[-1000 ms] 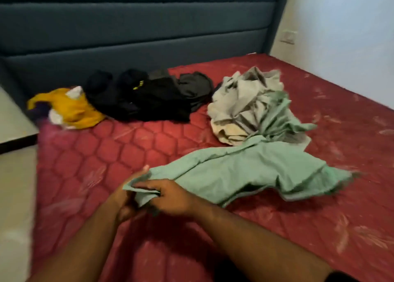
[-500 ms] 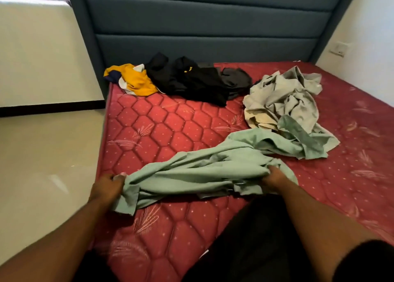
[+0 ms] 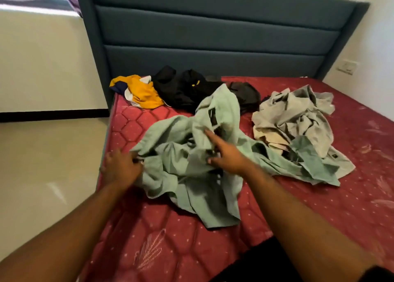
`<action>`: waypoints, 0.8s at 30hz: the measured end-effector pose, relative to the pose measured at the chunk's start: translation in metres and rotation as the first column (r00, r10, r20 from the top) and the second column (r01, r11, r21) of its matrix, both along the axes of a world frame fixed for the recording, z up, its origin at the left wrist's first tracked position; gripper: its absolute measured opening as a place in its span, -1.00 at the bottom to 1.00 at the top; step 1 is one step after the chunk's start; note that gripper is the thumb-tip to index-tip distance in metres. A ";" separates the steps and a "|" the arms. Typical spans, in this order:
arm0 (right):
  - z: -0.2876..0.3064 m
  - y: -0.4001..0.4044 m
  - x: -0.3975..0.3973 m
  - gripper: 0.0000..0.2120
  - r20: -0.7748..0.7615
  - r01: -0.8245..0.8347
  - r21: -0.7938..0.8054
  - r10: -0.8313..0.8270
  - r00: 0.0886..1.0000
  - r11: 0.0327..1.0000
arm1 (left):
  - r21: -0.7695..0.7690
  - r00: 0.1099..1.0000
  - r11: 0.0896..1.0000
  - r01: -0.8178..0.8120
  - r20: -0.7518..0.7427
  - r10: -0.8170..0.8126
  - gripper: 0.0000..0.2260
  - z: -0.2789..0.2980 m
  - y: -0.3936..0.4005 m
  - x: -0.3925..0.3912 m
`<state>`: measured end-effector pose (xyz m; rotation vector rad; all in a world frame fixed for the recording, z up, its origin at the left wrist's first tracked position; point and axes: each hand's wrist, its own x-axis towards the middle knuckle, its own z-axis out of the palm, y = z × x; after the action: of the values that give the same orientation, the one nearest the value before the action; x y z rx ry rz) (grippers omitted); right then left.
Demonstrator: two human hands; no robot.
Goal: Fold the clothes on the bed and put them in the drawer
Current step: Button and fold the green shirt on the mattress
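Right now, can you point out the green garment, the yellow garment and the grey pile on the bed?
green garment (image 3: 183, 153): head view, on its crumpled middle.
yellow garment (image 3: 141, 92): head view, on its yellow front.
grey pile (image 3: 298, 113): head view, on the rumpled top folds.

The green shirt (image 3: 187, 166) was stretched out long and flat across the bed half a second ago, and now it is bunched up in a tall heap, with one part lifted toward the black clothes (image 3: 185, 89). The right hand (image 3: 226, 156) has moved from the shirt's right end to the middle of it, with a finger pointing out. The left hand (image 3: 120, 168) has moved up the bed, gripping the shirt's left edge.
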<state>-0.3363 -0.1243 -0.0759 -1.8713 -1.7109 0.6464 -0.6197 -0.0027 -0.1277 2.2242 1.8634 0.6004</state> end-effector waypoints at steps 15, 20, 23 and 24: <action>-0.125 -0.046 0.009 -0.72 0.383 0.499 -0.266 -0.385 0.840 0.825 | -0.219 0.788 0.842 0.493 -0.297 -0.539 -0.37 -0.097 -0.020 -0.011; -0.097 -0.064 -0.012 -0.64 0.587 0.587 0.051 -0.500 0.637 0.808 | -0.303 0.801 0.857 0.416 -0.324 -0.504 -0.51 -0.100 -0.049 -0.030; -0.084 -0.039 -0.020 -0.71 0.331 0.440 0.231 -0.495 0.803 0.868 | -0.258 0.831 0.869 0.423 -0.272 -0.485 -0.44 -0.105 -0.063 -0.041; -0.083 -0.025 -0.021 -0.71 0.179 0.489 0.132 -0.506 0.843 0.862 | -0.243 0.839 0.872 0.425 -0.256 -0.481 -0.40 -0.105 -0.065 -0.042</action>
<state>-0.3572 -0.1493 -0.1593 -2.2621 -1.2467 0.1711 -0.6622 -0.0675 -0.2331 2.6167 1.3361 -0.0017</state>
